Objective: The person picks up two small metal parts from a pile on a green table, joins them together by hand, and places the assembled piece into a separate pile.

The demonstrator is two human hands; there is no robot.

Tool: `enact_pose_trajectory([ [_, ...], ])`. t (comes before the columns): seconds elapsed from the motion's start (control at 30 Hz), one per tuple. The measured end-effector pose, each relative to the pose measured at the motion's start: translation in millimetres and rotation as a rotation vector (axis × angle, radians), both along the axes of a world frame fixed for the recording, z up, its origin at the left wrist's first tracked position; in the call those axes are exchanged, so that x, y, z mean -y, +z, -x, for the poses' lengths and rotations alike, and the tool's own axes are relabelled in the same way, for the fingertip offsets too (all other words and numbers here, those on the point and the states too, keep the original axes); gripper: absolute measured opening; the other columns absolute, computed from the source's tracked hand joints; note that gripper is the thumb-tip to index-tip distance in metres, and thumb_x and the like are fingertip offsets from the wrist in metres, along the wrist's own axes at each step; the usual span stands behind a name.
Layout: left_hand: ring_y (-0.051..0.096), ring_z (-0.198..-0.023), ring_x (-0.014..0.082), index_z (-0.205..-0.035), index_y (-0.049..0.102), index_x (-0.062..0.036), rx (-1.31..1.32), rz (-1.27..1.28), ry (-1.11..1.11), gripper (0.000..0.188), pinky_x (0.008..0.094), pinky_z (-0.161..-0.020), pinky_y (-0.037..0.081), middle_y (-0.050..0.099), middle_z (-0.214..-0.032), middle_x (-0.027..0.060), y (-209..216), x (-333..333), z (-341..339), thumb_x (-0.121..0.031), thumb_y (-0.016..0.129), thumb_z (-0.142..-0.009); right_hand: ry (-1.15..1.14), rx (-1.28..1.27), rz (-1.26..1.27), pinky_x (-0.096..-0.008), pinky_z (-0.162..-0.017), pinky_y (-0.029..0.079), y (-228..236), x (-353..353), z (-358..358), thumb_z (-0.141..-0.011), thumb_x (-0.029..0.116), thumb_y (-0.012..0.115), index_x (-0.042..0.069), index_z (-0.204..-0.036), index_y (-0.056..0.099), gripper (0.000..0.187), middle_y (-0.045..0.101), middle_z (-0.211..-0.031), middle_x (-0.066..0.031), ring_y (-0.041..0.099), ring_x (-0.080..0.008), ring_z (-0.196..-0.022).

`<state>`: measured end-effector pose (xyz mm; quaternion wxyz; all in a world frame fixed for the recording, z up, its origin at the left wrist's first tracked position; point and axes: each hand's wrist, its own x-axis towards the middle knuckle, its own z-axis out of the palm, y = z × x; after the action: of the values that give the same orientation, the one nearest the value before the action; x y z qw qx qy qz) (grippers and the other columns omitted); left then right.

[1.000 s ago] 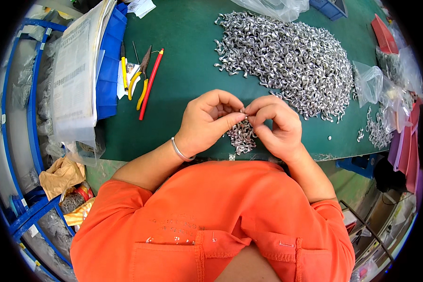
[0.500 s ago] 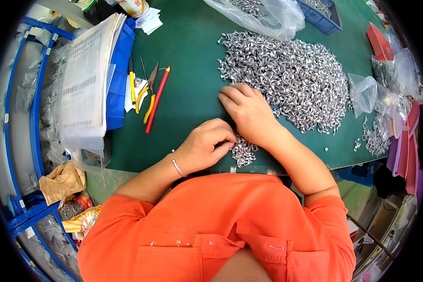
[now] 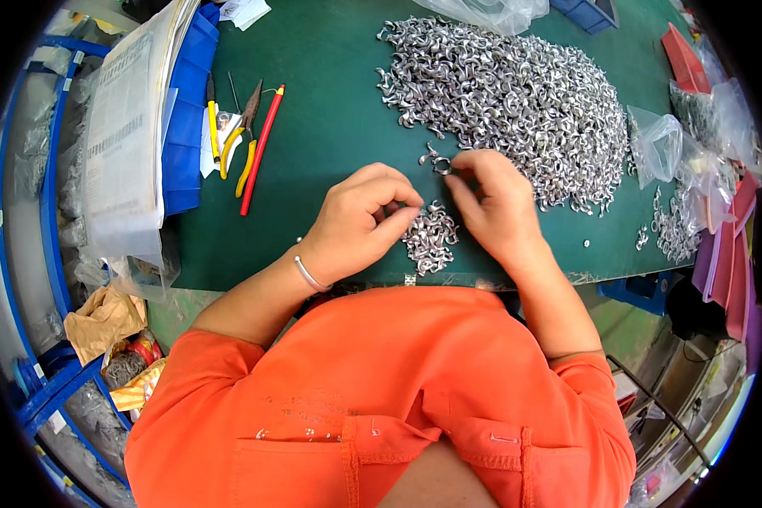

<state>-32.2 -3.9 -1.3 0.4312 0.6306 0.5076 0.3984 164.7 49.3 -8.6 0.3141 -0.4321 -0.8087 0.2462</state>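
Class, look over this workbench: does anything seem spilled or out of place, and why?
One small pale piece lies alone near the front edge of the green table, apart from the large metal heap, so it looks dropped.

I'm in a bright orange shirt (image 3: 372, 356) with short sleeves (image 3: 220, 364), thick ridged seams (image 3: 349, 474), a wide chest pocket (image 3: 289, 474), a short bar of pale stitching (image 3: 505, 438) and scattered whitish flecks (image 3: 309, 432). A slim silver bangle (image 3: 311, 277) rings my left wrist (image 3: 323, 258).
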Motion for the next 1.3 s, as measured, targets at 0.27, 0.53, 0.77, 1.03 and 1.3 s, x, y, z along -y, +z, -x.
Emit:
enact_pose_trajectory([
  [0.27, 0.06, -0.076, 0.0083, -0.096, 0.064, -0.0005, 0.012, 0.081, 0.032, 0.015, 0.0215, -0.067, 0.049, 0.062, -0.091, 0.0047, 0.2, -3.0, -5.1, 0.004, 0.063, -0.083, -0.015, -0.132, 0.167, -0.0381, -0.066, 0.05, -4.6, 7.9, 3.0, -0.075, -0.001, 0.068, 0.003, -0.086, 0.058, 0.015, 0.06, -0.078, -0.0115, 0.06, -0.0315, -0.074],
  [0.53, 0.06, -0.081, 0.0079, -0.115, 0.055, 0.0024, 0.279, 0.373, 0.054, 0.027, 0.0208, -0.072, 0.051, 0.06, -0.093, 0.0032, -8.8, -8.7, -11.1, 0.003, 0.06, -0.088, 0.048, 0.044, -0.108, -0.0395, -0.067, 0.048, -8.4, 4.0, 3.4, -0.075, -0.001, 0.067, 0.004, -0.09, 0.056, 0.019, 0.06, -0.084, -0.0118, 0.058, -0.0315, -0.078],
  [0.77, 0.061, -0.082, 0.0089, -0.115, 0.055, 0.0029, 0.264, 0.414, 0.083, 0.028, 0.0222, -0.073, 0.052, 0.061, -0.094, 0.0045, -3.9, -7.3, -8.9, 0.003, 0.06, -0.087, 0.024, -0.112, 0.11, -0.0361, -0.065, 0.051, -6.1, 9.0, 7.2, -0.074, -0.003, 0.066, 0.003, -0.095, 0.055, 0.025, 0.062, -0.084, -0.0115, 0.062, -0.0294, -0.076],
  [1.03, 0.064, -0.085, 0.0115, -0.105, 0.061, 0.0041, 0.384, 0.407, 0.032, 0.018, 0.0241, -0.075, 0.053, 0.066, -0.095, 0.0072, 2.2, -4.6, -10.6, 0.001, 0.064, -0.087, 0.043, -0.505, 0.21, -0.0277, -0.066, 0.054, -6.8, 23.8, 7.6, -0.076, -0.006, 0.069, 0.003, -0.098, 0.054, 0.028, 0.065, -0.087, -0.0075, 0.065, -0.0168, -0.077],
  [1.3, 0.063, -0.085, 0.0118, -0.099, 0.062, 0.0043, 0.418, 0.298, 0.023, 0.015, 0.0241, -0.076, 0.053, 0.062, -0.096, 0.0063, 1.8, -3.1, -11.8, 0.001, 0.067, -0.085, 0.153, -0.386, -0.139, -0.0304, -0.062, 0.051, 0.2, 20.2, 9.4, -0.072, -0.01, 0.068, 0.004, -0.092, 0.056, 0.027, 0.064, -0.085, -0.0084, 0.063, -0.0222, -0.071],
])
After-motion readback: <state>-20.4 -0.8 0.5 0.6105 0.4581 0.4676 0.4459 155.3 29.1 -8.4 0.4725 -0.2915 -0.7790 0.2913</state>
